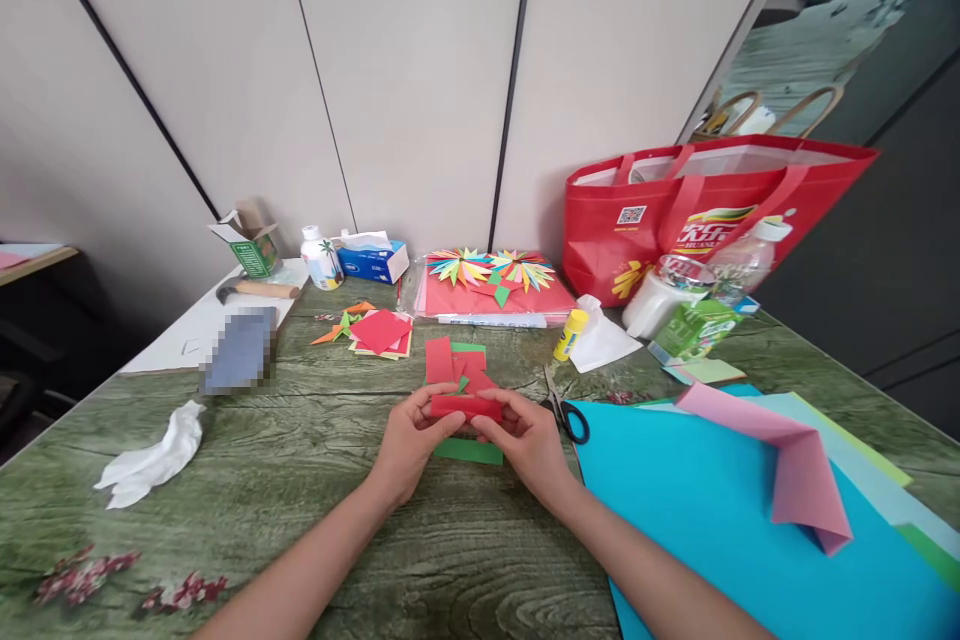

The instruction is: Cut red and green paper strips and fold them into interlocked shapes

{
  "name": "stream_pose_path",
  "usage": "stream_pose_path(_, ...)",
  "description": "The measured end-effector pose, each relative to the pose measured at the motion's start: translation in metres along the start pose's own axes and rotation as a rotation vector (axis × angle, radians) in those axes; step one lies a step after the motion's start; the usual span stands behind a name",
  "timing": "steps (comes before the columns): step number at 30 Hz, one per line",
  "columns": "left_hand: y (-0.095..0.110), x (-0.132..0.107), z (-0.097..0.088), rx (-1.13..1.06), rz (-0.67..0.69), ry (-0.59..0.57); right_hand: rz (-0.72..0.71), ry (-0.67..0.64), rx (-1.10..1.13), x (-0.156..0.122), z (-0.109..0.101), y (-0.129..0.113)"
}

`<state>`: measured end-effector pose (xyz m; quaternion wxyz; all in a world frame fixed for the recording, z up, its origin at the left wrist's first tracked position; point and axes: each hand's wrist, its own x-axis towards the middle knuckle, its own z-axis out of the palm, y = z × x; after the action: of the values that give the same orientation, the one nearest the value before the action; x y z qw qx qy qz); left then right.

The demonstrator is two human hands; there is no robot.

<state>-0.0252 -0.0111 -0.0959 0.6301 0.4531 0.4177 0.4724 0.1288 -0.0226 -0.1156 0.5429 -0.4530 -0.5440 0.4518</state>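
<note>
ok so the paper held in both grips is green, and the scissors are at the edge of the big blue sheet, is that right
The colour is wrong: the head view shows that the paper held between the left grip and the right grip is red, not green. The scissors are at the edge of the big blue sheet, as you say.

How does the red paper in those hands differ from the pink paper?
The red paper is held between the left hand and right hand; the pink paper lies over the blue sheet. The red paper looks short and narrow; the pink paper looks larger and sharply bent. Both are coloured paper.
</note>
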Motion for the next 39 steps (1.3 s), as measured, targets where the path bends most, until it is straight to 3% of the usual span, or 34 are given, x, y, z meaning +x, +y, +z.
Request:
stream_pose_path(3,-0.0007,-0.0013,0.0012,-0.001,0.013,0.013,-0.016,0.003,0.023,0.0002,0.001,-0.0003)
stream_pose_path(8,-0.0012,-0.0013,0.0011,0.011,0.021,0.008,0.127,0.035,0.151,0.0016,0.0007,-0.0012)
stream_pose_path(13,0.0004,-0.0011,0.0019,0.025,0.007,0.022,0.163,0.051,0.196,0.0018,0.0007,-0.0034)
stream_pose_path(19,0.0021,-0.0008,0.0036,0.008,-0.041,0.047,0.169,0.036,0.19,0.0011,0.0026,-0.006)
stream_pose_path(26,0.0014,-0.002,0.005,0.014,-0.077,-0.004,0.183,0.036,0.209,0.0017,0.0005,-0.0062)
stream_pose_path(39,0.0012,-0.003,0.0063,-0.013,-0.073,0.03,0.167,-0.005,0.141,0.0017,-0.0007,-0.0052)
